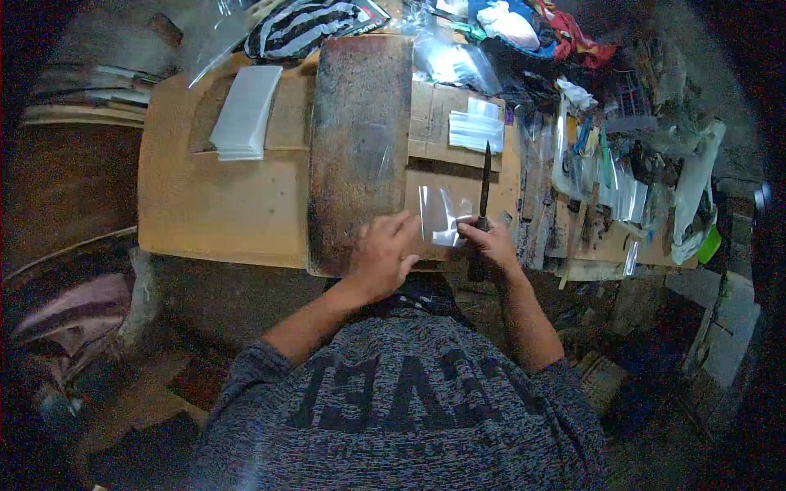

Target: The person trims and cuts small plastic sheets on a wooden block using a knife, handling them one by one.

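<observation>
My left hand (381, 255) lies with its fingers stretched out on the near end of a dark, worn wooden board (359, 123). Wrapped in my right hand (494, 245) is a knife (485, 176), its dark narrow blade pointing away from me. The thumb of that hand also presses on a clear, shiny plastic sheet (440, 214), which stands just right of the board. Beyond the knife is a stack of clear plastic pieces (476, 131). On the left of the board rests a stack of whitish strips (248, 113).
Cardboard (221, 213) covers the table under the board. At the back lie a black-and-white striped bag (315, 29) and crumpled clear plastic (454, 61). A red cloth (581, 45) is at the far right. Plastic scraps and a white bag (696, 196) clutter the right side.
</observation>
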{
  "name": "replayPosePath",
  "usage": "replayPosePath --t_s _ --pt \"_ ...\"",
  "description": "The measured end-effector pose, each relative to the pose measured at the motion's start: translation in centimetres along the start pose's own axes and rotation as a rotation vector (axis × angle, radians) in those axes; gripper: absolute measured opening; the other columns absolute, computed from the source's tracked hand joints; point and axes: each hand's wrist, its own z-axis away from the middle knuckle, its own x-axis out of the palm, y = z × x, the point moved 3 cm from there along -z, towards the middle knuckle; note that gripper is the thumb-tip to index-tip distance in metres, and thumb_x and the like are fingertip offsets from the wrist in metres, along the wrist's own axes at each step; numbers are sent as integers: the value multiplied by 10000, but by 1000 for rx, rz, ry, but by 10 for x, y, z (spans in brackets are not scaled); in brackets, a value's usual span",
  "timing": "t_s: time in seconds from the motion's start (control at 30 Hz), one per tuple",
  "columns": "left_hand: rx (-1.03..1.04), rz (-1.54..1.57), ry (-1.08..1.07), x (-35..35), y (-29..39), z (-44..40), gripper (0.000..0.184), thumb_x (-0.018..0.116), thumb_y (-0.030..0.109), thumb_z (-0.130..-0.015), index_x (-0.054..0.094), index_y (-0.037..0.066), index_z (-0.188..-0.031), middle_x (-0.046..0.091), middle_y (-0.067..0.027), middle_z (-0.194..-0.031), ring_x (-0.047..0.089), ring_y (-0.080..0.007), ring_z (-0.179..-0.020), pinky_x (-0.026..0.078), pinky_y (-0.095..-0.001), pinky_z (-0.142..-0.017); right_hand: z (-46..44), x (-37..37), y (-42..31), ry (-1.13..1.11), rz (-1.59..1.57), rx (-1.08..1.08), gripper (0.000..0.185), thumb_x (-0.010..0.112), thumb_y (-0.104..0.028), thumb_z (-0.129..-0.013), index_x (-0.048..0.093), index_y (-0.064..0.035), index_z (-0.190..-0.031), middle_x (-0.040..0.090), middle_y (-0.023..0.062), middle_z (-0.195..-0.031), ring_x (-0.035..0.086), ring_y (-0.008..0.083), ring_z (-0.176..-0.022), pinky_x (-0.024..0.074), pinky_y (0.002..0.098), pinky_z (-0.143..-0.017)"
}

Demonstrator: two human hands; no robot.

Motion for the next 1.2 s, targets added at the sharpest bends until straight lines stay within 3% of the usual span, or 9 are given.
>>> replayPosePath --t_s 0.03,0.13,0.27,0.33,0.47,0.53,0.83,1.03,1.2 --pt "86 -269 20 2 6 -4 460 588 208 -811 517 122 -1257 508 -120 -1254 435 -297 -1156 325 -464 -919 0 2 -1 -17 -51 26 198 670 -199 -833 643 -37 -943 597 -11 -768 510 61 -627 409 214 -549" --pt "170 -534 67 25 -4 -16 476 577 162 -764 534 167 -1238 480 -75 -1286 391 -265 -1178 273 -481 -888 -7 -1 10 -33 -74 9 211 673 -205 -831 641 -38 -956 582 -23 -759 493 69 -606 404 228 -536" --pt "220 -527 102 42 -22 -30 411 550 135 -758 588 179 -1165 526 -57 -1235 425 -250 -1155 265 -486 -887 -10 0 17 -54 -125 12 217 668 -208 -832 637 -36 -961 570 -28 -749 496 75 -613 407 229 -554" --pt "265 -475 177 40 -24 -35 256 516 138 -784 620 134 -1019 565 -68 -1150 433 -249 -1135 269 -458 -873 -10 -1 16 -50 -6 -17 228 667 -214 -830 633 -34 -964 562 -26 -744 500 81 -626 418 228 -579" --pt "286 -402 161 34 -29 -39 176 522 140 -765 633 126 -901 592 -50 -1084 469 -241 -1088 280 -441 -867 -16 -4 29 -54 -58 -13 232 667 -219 -828 635 -33 -962 567 -18 -751 503 85 -639 419 224 -597" --pt "326 -400 221 35 -31 -40 154 529 151 -754 633 125 -864 590 -36 -1058 482 -231 -1064 288 -430 -861 -17 -9 28 -36 92 -61 244 673 -220 -822 635 -23 -961 578 -8 -767 515 87 -661 428 233 -611" --pt "307 -454 205 40 -23 -39 210 537 132 -745 625 128 -935 551 -63 -1154 435 -251 -1120 275 -469 -864 -7 -1 16 -16 37 -13 259 679 -238 -811 638 -17 -940 597 6 -798 549 107 -718 445 248 -643" --pt "303 -477 201 49 -26 -42 161 541 157 -760 630 121 -889 559 -66 -1099 434 -256 -1129 270 -477 -873 -4 5 16 -8 -81 -17 221 677 -225 -815 654 -34 -925 632 5 -799 576 105 -694 467 264 -626" --pt "344 -444 174 52 -35 -44 148 562 187 -756 635 118 -864 576 -62 -1072 452 -260 -1117 275 -471 -872 -15 -2 31 -15 13 -64 240 675 -242 -815 654 -28 -923 636 15 -793 585 112 -702 472 267 -629"
